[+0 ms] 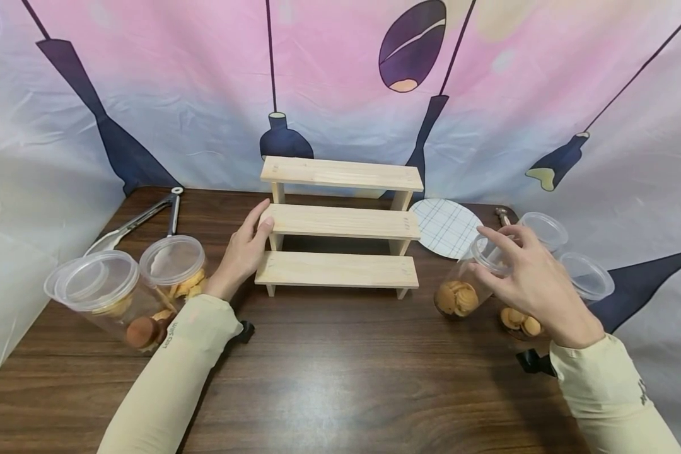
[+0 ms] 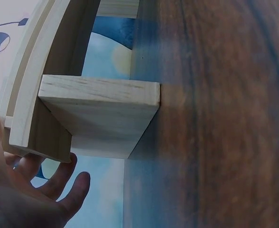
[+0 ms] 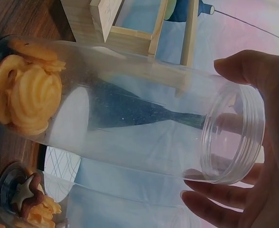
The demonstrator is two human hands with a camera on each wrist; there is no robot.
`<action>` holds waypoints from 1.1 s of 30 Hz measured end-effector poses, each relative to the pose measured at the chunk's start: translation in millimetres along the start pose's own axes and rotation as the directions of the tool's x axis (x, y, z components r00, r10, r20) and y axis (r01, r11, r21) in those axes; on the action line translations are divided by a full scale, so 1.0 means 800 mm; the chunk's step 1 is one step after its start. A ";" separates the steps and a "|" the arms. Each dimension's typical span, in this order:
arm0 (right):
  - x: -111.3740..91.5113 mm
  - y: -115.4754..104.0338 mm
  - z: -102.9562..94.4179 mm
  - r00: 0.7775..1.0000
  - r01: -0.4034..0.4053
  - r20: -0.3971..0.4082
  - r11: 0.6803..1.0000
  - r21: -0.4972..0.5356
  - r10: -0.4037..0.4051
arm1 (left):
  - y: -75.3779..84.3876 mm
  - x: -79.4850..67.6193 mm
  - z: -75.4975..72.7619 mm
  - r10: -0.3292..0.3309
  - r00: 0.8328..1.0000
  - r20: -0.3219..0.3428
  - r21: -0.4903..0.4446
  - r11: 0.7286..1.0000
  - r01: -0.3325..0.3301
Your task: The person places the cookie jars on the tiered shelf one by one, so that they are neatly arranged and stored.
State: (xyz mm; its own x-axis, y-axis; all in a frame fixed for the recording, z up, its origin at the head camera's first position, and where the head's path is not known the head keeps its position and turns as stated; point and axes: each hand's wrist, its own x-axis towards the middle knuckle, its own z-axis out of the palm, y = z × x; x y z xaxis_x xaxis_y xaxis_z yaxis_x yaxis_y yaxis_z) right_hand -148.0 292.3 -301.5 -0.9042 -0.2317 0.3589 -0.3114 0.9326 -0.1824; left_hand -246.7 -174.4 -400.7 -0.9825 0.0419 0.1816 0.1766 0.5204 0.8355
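Observation:
A three-step wooden stand stands in the middle of the dark table. My left hand grips the left end of its middle step, thumb on top; in the left wrist view, fingers curl round the board's end. To the right, my right hand holds a tall clear jar by its top, with thumb and fingers round the rim. Piped cookies lie at the jar's bottom. In the right wrist view the thumb curves over one side of the rim, other fingers round the opposite side.
More lidded jars of cookies stand beside the right hand. At the left is another group of jars, with metal tongs behind. A checked round plate lies right of the stand. A printed cloth hangs behind the table.

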 end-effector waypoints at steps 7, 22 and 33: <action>0.002 0.002 0.004 1.000 0.018 -0.019 0.999 0.037 -0.017 | 0.000 -0.001 -0.001 -0.007 1.000 0.005 0.003 1.000 0.007; 0.028 -0.013 -0.016 0.994 0.053 -0.096 0.993 0.107 -0.042 | -0.002 0.000 0.002 0.007 1.000 -0.004 -0.001 1.000 -0.007; 0.069 -0.037 -0.060 0.982 0.084 -0.180 0.986 0.141 -0.058 | 0.000 -0.001 0.000 0.014 1.000 -0.007 0.000 1.000 -0.014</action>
State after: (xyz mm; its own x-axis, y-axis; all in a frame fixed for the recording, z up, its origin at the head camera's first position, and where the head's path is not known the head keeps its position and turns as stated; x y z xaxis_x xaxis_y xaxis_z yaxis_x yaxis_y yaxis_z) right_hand -174.6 265.5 -232.8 -0.8170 -0.2323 0.5277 -0.4247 0.8616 -0.2782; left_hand -246.2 -174.2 -400.4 -0.9794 0.0432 0.1973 0.1908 0.5193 0.8330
